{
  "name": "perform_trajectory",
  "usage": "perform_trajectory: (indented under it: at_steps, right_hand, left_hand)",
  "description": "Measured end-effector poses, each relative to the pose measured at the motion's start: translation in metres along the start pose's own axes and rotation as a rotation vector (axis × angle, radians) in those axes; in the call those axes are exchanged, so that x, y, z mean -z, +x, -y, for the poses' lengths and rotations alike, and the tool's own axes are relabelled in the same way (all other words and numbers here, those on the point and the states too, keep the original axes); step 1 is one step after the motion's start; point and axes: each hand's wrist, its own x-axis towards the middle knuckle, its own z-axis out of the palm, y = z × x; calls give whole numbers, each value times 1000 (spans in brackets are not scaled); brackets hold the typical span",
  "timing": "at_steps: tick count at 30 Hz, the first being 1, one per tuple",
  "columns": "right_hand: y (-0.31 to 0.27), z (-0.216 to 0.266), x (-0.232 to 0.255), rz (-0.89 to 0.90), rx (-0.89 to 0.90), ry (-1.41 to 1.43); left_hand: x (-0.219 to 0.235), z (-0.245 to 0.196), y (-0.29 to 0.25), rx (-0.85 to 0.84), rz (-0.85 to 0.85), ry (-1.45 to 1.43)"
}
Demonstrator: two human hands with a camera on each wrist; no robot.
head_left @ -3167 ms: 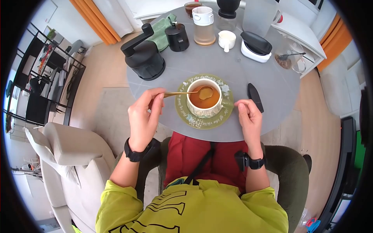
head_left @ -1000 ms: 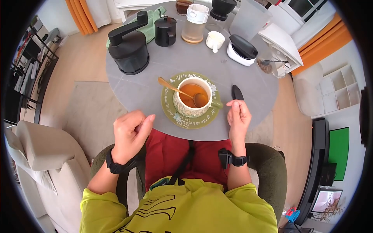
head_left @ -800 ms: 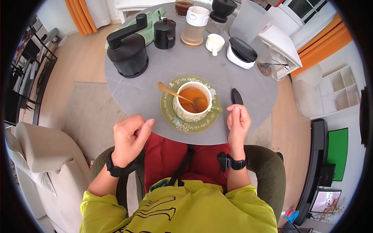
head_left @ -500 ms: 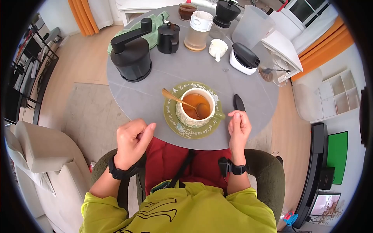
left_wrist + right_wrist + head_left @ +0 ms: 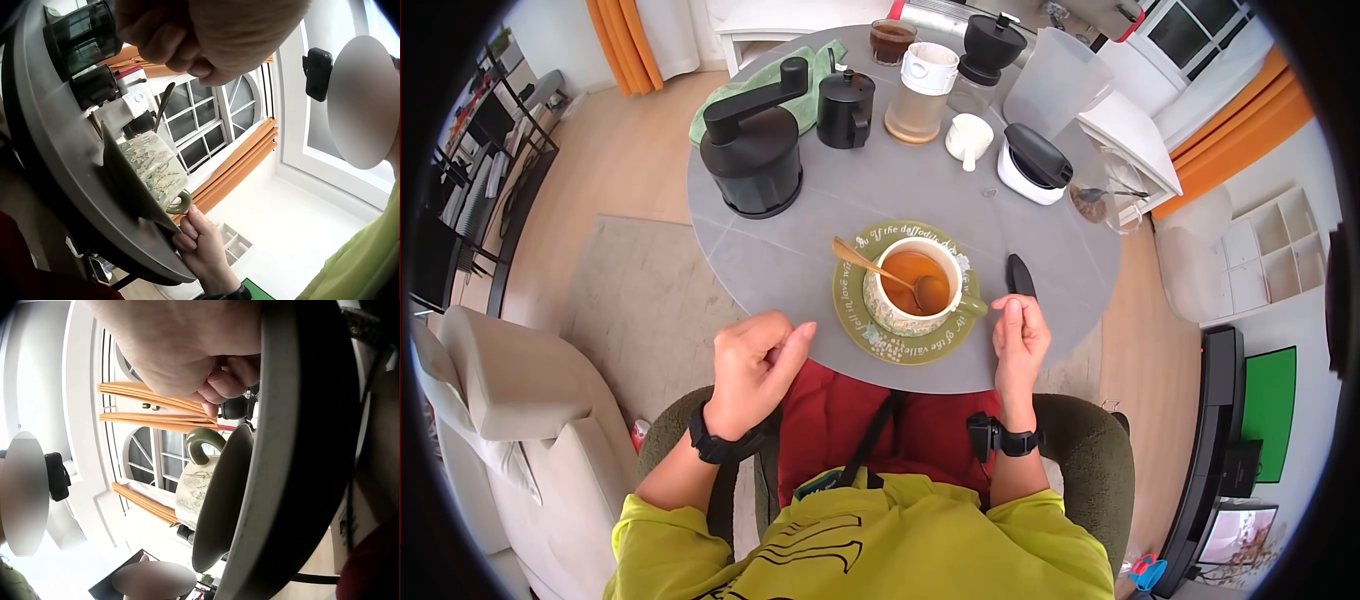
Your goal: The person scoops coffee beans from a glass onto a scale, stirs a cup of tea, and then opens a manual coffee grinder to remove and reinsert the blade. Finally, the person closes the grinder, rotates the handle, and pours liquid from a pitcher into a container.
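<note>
A patterned cup (image 5: 890,312) of amber-brown liquid stands on a green lettered saucer (image 5: 850,322) near the table's front edge. In it leans a gold-coloured spoon (image 5: 860,257), bowl in the liquid, handle over the left rim. My left hand (image 5: 758,365) hovers at the table edge left of the saucer, fingers loosely curled, holding nothing. Right of the saucer, my right hand (image 5: 1020,340) rests by the edge with loosely bent fingers and nothing in them. Its fingertips are close to the green cup handle (image 5: 203,440). Behind them lies a dark oblong object (image 5: 1020,275).
A black crank-handled device (image 5: 750,165) and a black lidded pot (image 5: 845,105) stand left on the grey round table (image 5: 730,250). Further back are a white-topped clear vessel (image 5: 918,105), a small white pitcher (image 5: 968,140), and a white container with black lid (image 5: 1030,182).
My left hand has let go of the spoon, which now leans in the cup, and has drawn back towards me. Over the last second both hands have stayed nearly still while the head view shifted.
</note>
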Motion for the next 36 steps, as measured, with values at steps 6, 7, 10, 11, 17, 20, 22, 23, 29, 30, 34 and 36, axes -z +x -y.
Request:
perform_trajectory:
  at_steps: [6,7,10,11,17,20,22,23,29,30,34,36]
  right_hand:
    - [0,2,-2,-3,3,-28]
    - [0,2,-2,-6,0,-37]
    - [0,1,-2,-7,19,-73]
    - [-1,1,-2,-8,11,-76]
    - [-2,1,-2,-8,27,-70]
    - [-2,5,-3,-13,55,-97]
    - [-3,13,-5,-24,91,-130]
    - [-3,15,-5,-24,90,-131]
    - [0,22,-6,-33,101,-132]
    - [-1,22,-7,-36,93,-140]
    - [-3,13,-5,-21,53,-110]
    - [-5,8,-6,-16,36,-87]
  left_hand:
    - [1,0,-1,-18,-6,2]
    - [1,0,-1,-16,-5,0]
    - [1,-1,-2,-12,4,-5]
    - [1,-2,-2,-17,1,-5]
    - [1,-4,-2,-31,-8,-8]
    - [2,-5,-1,-46,-9,-1]
    - [2,-6,-2,-51,-8,2]
    - [2,-7,-2,-50,-10,-3]
    - [2,-5,-2,-15,-4,-29]
    - [2,-5,-3,23,-3,-45]
    - [2,-6,5,123,-45,-119]
    - [7,-7,8,134,1,-114]
